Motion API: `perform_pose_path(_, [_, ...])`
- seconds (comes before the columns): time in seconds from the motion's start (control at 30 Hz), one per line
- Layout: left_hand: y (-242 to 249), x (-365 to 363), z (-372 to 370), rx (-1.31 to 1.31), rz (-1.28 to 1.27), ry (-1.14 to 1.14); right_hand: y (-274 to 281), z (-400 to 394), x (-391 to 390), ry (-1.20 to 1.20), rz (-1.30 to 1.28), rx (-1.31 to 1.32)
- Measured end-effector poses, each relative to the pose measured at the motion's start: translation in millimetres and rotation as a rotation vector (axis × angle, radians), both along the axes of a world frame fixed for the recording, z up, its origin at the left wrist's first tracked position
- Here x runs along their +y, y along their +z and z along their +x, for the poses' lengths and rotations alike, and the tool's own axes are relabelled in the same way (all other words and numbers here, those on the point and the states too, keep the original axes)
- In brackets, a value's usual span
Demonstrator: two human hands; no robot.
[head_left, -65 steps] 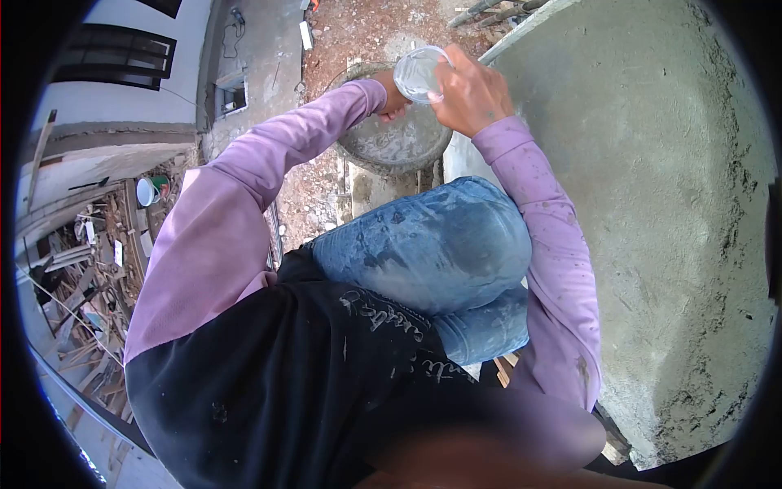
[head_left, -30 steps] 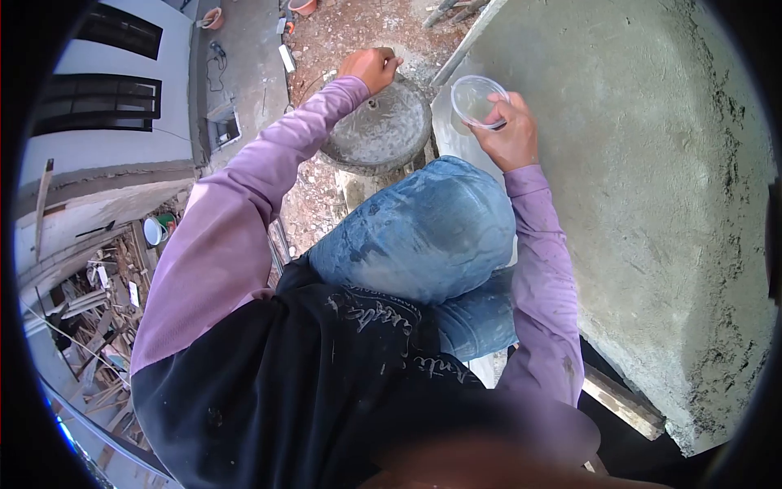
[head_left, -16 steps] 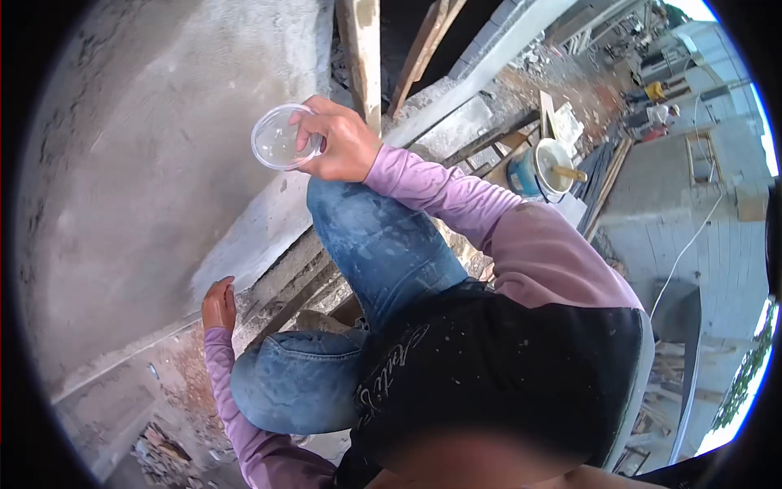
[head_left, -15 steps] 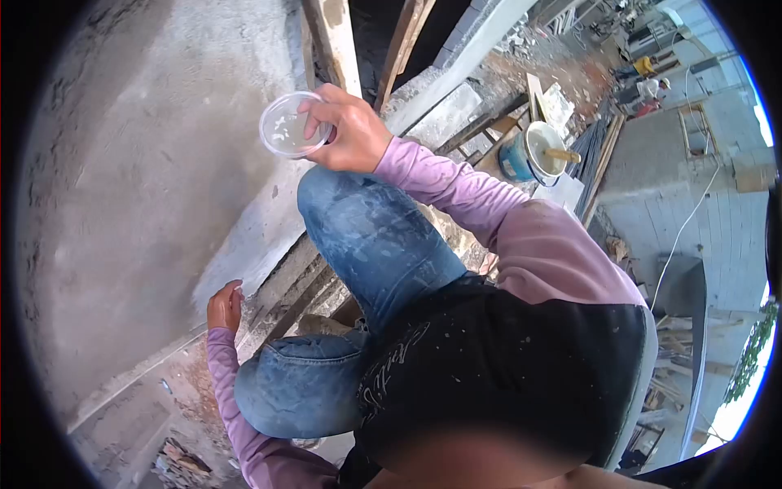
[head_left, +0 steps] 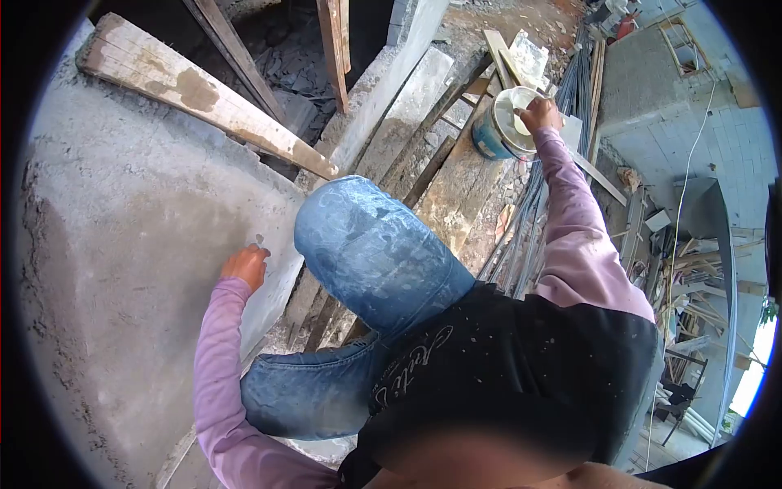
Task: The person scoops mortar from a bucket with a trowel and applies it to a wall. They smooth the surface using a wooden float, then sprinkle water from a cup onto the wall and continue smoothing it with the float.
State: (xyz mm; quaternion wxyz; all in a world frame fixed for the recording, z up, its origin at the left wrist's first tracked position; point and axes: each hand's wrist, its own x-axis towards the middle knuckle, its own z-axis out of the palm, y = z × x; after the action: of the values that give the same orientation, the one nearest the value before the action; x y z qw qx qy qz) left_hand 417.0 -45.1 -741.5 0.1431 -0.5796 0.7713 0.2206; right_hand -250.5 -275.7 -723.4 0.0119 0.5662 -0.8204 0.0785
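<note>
My right hand (head_left: 541, 115) reaches far out over a blue-and-white bucket (head_left: 494, 136), fingers closed round a pale plastic cup (head_left: 521, 124) inside its rim. Part of the cup is hidden by the fingers. My left hand (head_left: 246, 266) is over the grey concrete slab (head_left: 155, 269), near its smoother, lighter edge. Its fingers are curled together, and a small greyish bit (head_left: 260, 240) shows just past the fingertips; I cannot tell whether they hold it. Between the two hands is my bent knee (head_left: 358, 220) in dusty jeans.
A wooden beam (head_left: 195, 91) leans across the slab's far corner, beside a dark opening with rubble (head_left: 305, 69). Rough planks (head_left: 460, 183) run under the bucket. Steel bars (head_left: 580, 73) lie beyond it, along a block wall (head_left: 733, 138). Scrap timber (head_left: 692, 285) is piled at the right.
My right hand has swung away from above the slab to the bucket, taking the cup along. My left hand has moved up along the slab's edge. The view has shifted.
</note>
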Motion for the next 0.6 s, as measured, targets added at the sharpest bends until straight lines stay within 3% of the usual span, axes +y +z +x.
perform_pose_path(0.1, [-17,-29,-12,-0.022,-0.027,-0.145,-29,-29,8,0.017,0.143,-0.114])
perform_pose_path(0.17, [-30,-35,-21,-0.037,-0.036,-0.218,-77,-66,-7,0.211,0.219,-0.32])
perform_pose_path(0.2, [-34,-30,-24,0.007,-0.047,-0.191,-61,-57,-10,0.149,0.461,-0.424])
perform_pose_path(0.23, [-51,-26,-23,0.022,-0.108,-0.243,-70,-48,-19,0.233,0.508,-0.426])
perform_pose_path(0.3, [-68,-20,-27,0.006,-0.042,-0.239,-83,9,-51,0.426,0.463,-0.461])
perform_pose_path(0.33, [-58,-26,-35,-0.054,0.131,-0.222,-82,44,-57,0.521,0.444,-0.478])
perform_pose_path(0.37, [-59,-23,-33,0.112,0.21,0.003,-81,85,-63,0.621,0.433,-0.499])
perform_pose_path(0.4, [-54,-27,-31,0.113,0.196,-0.013,-84,135,-64,0.732,0.435,-0.534])
perform_pose_path(0.43, [-106,-35,-19,0.091,0.127,-0.028,-79,182,-59,0.843,0.443,-0.552])
perform_pose_path(0.47, [-88,-41,-25,-0.141,0.181,-0.039,-74,226,-48,0.954,0.46,-0.565])
perform_pose_path(0.53, [-72,-43,-28,-0.332,0.262,-0.042,-63,295,-18,1.149,0.514,-0.594])
perform_pose_path(0.6, [-82,-33,-20,-0.145,0.206,0.093,-55,349,13,1.315,0.581,-0.625])
